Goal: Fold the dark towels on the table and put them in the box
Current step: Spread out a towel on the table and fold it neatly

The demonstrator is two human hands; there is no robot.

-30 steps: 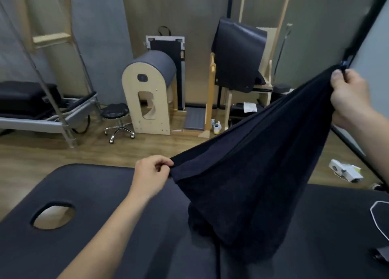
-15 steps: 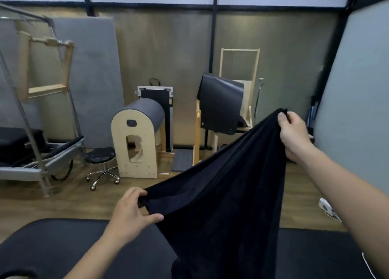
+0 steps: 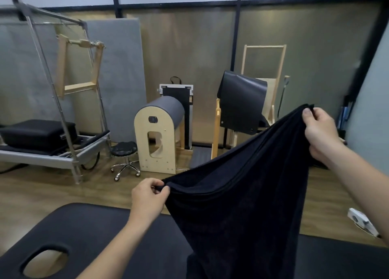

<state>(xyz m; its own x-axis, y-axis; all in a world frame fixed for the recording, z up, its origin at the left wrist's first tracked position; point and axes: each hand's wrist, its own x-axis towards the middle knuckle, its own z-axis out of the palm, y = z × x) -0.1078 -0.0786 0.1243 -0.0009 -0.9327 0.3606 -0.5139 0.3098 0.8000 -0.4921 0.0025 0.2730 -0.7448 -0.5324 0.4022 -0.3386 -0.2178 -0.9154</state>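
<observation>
Fingers of the left hand point(image 3: 149, 196) pinch the low corner of the dark towel point(image 3: 242, 205) while the right hand point(image 3: 321, 131) grips the higher, farther corner, so its top edge slopes up rightward, seemingly doubled, above the massage table point(image 3: 94, 232).

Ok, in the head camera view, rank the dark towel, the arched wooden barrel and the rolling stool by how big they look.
1. towel, by far the largest, though it is also closest to the camera
2. barrel
3. stool
</observation>
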